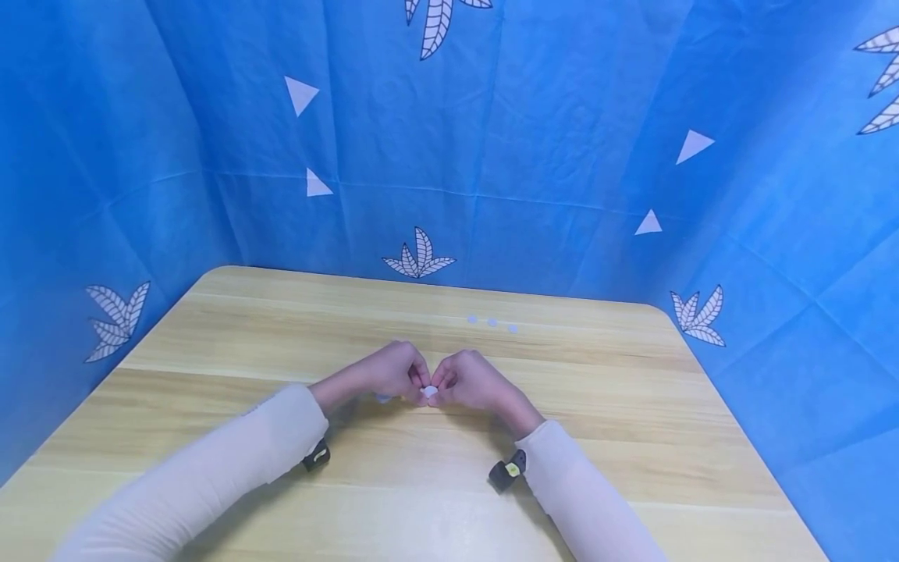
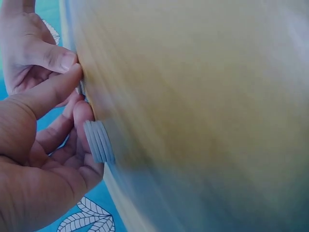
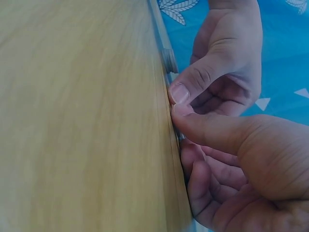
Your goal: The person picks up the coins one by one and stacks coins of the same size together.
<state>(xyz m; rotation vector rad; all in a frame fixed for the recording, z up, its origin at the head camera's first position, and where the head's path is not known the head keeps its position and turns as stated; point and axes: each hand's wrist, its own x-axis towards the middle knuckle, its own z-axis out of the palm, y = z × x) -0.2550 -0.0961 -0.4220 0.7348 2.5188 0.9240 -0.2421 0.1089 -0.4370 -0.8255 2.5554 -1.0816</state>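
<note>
Near the middle of the wooden table, my left hand (image 1: 399,372) and right hand (image 1: 476,381) meet at the fingertips. Between them they pinch a small white disc (image 1: 430,390), whose edges the fingers partly cover. In the left wrist view, a stack of several pale grey discs (image 2: 99,141) stands beside the left hand's curled fingers. The same stack (image 3: 169,60) shows beyond the left thumb in the right wrist view. From the head it is mostly hidden behind the left hand. What the fingers hold is mostly hidden in both wrist views.
Three small pale discs (image 1: 492,322) lie in a row toward the back of the table (image 1: 597,375). Blue cloth (image 1: 492,140) with leaf and triangle prints hangs behind and on both sides. A dark wrist camera sits under each white sleeve (image 1: 232,449).
</note>
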